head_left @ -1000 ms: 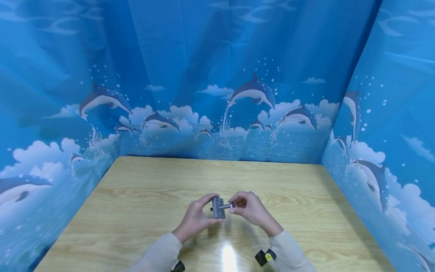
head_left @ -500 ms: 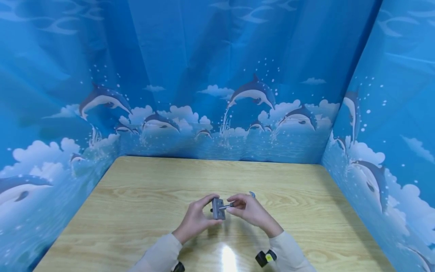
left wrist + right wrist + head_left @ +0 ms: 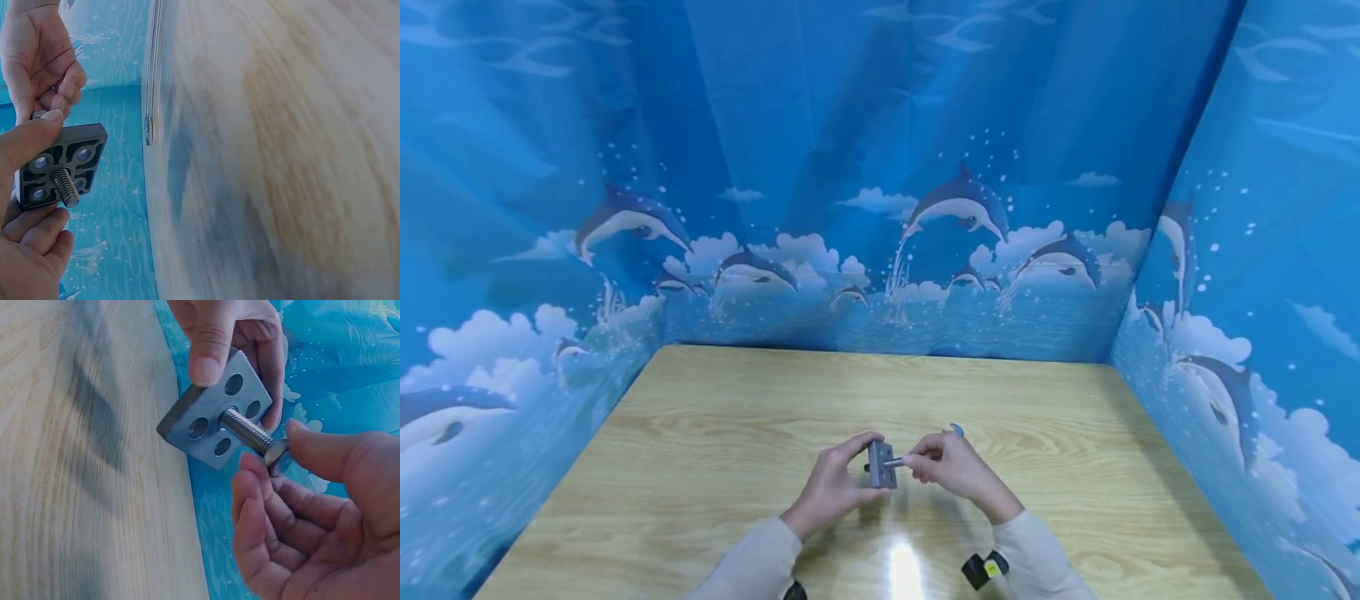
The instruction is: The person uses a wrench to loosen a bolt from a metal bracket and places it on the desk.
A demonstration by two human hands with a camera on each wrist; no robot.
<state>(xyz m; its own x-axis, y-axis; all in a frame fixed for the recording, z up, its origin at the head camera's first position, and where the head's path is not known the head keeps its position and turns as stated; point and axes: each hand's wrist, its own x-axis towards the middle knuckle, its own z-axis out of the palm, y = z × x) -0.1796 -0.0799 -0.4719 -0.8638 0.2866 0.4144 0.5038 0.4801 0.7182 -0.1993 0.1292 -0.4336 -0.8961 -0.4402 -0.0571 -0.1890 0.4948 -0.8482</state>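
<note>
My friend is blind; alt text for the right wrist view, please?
A person's right hand pinches a bolt by its head, the threaded end set in the middle of a grey square plate with four holes, which the left hand grips. Beyond are a wooden table and blue sheet.

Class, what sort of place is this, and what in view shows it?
Probably a screened-off workstation: dolphin-print sheeting lines three sides of a wood-grain table, over which the left hand holds a square gray plate and the right hand a hex bolt.
</note>
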